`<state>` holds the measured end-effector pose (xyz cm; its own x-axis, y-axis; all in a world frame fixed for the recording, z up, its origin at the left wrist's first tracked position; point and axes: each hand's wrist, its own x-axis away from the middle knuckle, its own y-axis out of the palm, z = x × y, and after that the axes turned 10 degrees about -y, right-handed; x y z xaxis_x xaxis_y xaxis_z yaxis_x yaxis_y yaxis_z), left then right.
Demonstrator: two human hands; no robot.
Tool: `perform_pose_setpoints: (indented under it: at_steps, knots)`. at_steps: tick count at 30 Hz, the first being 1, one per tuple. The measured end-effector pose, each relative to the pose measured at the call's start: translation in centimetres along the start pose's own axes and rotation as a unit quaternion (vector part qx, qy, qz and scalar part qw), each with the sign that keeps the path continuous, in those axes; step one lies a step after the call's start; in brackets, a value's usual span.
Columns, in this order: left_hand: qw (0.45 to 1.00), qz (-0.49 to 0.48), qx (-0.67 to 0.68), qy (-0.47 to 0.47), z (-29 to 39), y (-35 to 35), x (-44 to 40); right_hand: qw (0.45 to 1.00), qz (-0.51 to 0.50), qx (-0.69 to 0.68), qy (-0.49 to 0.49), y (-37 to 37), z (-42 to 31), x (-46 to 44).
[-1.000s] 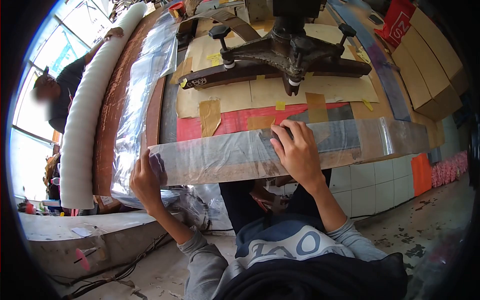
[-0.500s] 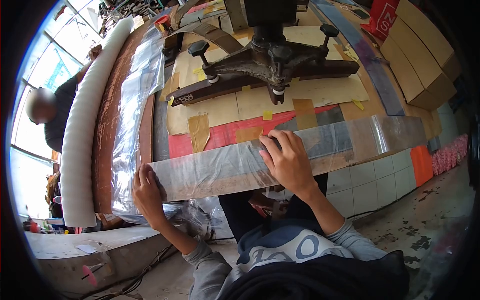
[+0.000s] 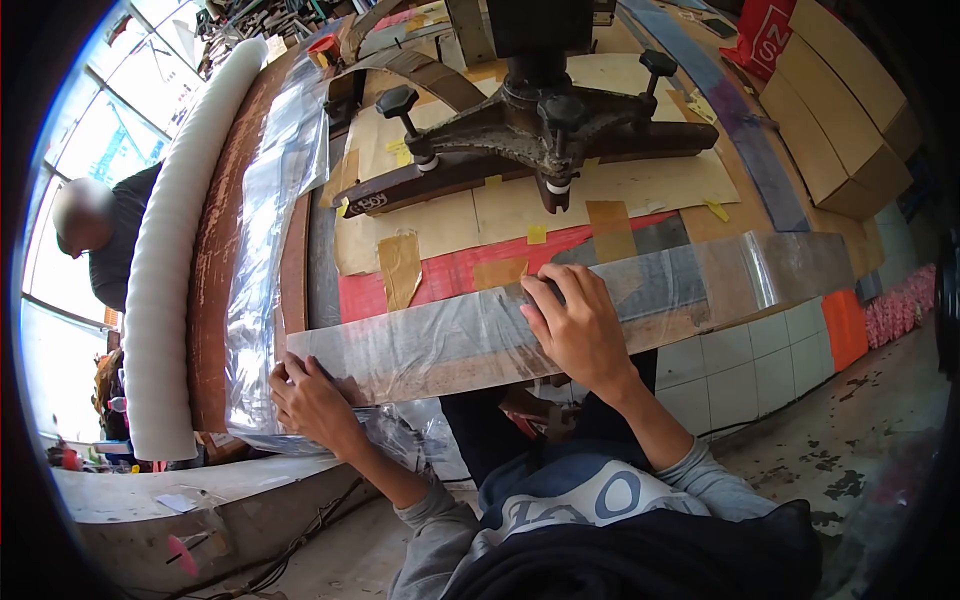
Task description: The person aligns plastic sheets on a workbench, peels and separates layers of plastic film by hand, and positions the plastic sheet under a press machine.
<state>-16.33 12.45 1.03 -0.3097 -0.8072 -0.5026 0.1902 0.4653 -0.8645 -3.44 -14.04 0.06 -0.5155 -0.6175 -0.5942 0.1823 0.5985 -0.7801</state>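
Note:
A long strip of clear plastic film (image 3: 440,345) lies along the front edge of the worktable, its surface slightly wrinkled. My left hand (image 3: 315,405) is at the strip's left end, fingers curled over its edge below the corner. Further right, my right hand (image 3: 580,325) pinches the strip's upper edge between thumb and fingers. Beneath the film show red sheeting (image 3: 440,272), a dark grey band and brown tape (image 3: 401,270). Behind my hands stands a dark metal press head (image 3: 530,130) with black knobs and a long bar under it.
A white foam roll (image 3: 165,270) and folded clear plastic sheeting (image 3: 262,230) run along the left side. Another person (image 3: 125,230) is beyond the roll. Cardboard boxes (image 3: 830,110) and a red bag (image 3: 765,35) stand at the right. Cables (image 3: 310,535) lie lower left.
My left hand has slid down from the strip's left corner, nearer to me, baring that corner. My right hand has hardly moved. The other person's arm is no longer raised along the roll.

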Motion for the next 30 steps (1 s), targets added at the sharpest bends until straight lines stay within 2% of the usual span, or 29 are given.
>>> perform_pose_setpoints:
  at_steps: [2, 5, 8, 11, 15, 28, 30]
  knots:
    - [0.999, 0.030, 0.015, -0.001, -0.1, 0.3, 0.2, 1.000, 0.000, 0.000, 0.000, 0.0, 0.0, 0.0]
    - [0.999, 0.016, 0.027, 0.022, -0.8, 0.5, 0.2, 1.000, 0.000, 0.001, 0.000, 0.0, -0.1, -0.1]
    - [0.993, 0.001, 0.072, 0.096, -1.3, 0.1, 0.7, 1.000, 0.000, 0.003, 0.000, 0.0, -0.2, -0.1]
    - [0.993, 0.003, 0.093, 0.070, -1.6, 0.0, 1.0, 1.000, 0.001, 0.002, -0.001, 0.0, -0.1, -0.1]
    - [1.000, 0.005, 0.013, -0.022, -2.9, -0.4, 1.8, 1.000, 0.008, -0.002, 0.007, -0.1, -0.2, -0.1]
    - [0.998, 0.029, -0.044, 0.015, -2.7, 0.6, 3.0, 1.000, 0.008, -0.002, 0.011, -0.1, -0.2, -0.1]
    - [1.000, 0.007, 0.001, -0.002, -2.4, -0.3, 3.2, 1.000, 0.007, -0.003, 0.013, -0.2, -0.3, -0.2]
